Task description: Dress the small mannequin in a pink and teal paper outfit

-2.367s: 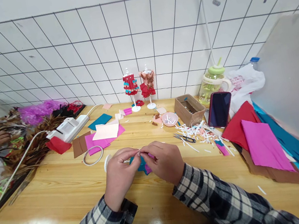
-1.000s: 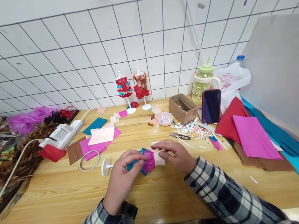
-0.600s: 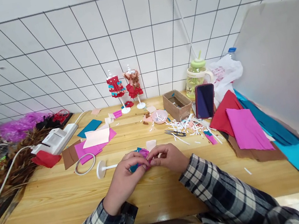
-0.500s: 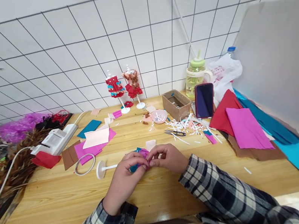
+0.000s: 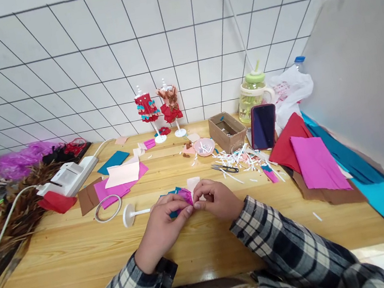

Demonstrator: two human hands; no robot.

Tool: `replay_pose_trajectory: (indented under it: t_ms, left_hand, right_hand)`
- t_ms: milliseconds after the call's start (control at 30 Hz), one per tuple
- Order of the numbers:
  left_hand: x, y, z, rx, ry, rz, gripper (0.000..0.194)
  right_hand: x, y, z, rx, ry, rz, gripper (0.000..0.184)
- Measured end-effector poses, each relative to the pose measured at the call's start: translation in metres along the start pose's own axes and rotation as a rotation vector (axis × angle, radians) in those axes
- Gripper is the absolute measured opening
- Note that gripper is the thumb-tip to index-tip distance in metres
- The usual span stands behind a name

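A miniature dress form lies on its side over the wooden table, its white round base and stem [image 5: 129, 215] pointing left. Teal and magenta crinkled paper [image 5: 185, 195] wraps its body. My left hand [image 5: 165, 217] is closed around that body, thumb and index finger pinching near its right end. Fingertips of my right hand [image 5: 218, 199] are pinched together right beside the left ones, at the top end of the form. Whatever they grip is too small to make out. Just behind the fingers lies a pale pink paper piece [image 5: 193, 183].
Two dressed miniature forms [image 5: 147, 108] stand by the tiled wall. Thread snips [image 5: 224, 168], paper scraps [image 5: 240, 158], a cardboard box [image 5: 227, 131], a phone [image 5: 263, 127] and a drink bottle [image 5: 254, 96] are behind right. Coloured sheets [image 5: 320, 162] lie right; a ring [image 5: 108, 208] and power strip [image 5: 68, 178] left.
My fingertips have shifted slightly to the right, and more of the magenta paper shows between my hands. The view has tilted a little.
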State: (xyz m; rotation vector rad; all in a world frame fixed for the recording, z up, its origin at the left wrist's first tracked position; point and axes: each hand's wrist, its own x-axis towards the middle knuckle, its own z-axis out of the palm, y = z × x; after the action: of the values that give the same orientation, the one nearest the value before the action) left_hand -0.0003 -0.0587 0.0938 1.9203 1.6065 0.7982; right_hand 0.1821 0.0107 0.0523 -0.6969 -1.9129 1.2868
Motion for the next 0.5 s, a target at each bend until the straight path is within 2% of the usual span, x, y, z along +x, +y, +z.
replay_pose_trajectory:
  t_ms: [167,300,400,500]
  left_hand:
    - [0.004,0.004,0.008,0.299,0.072,0.022,0.018]
    - [0.009,0.008,0.006,0.521,0.136,0.06,0.022]
    - [0.011,0.006,0.003,0.583,0.236,0.069,0.025]
    - [0.014,0.004,0.005,0.554,0.222,0.142,0.022]
  right_hand:
    - [-0.003,-0.001,0.002,-0.2,0.098,-0.013,0.009]
    - [-0.003,0.008,-0.007,-0.282,0.189,0.022,0.011]
    - [0.002,0.021,-0.018,-0.302,0.248,0.089,0.01]
    - [0.006,0.031,-0.022,-0.322,0.214,0.141,0.007]
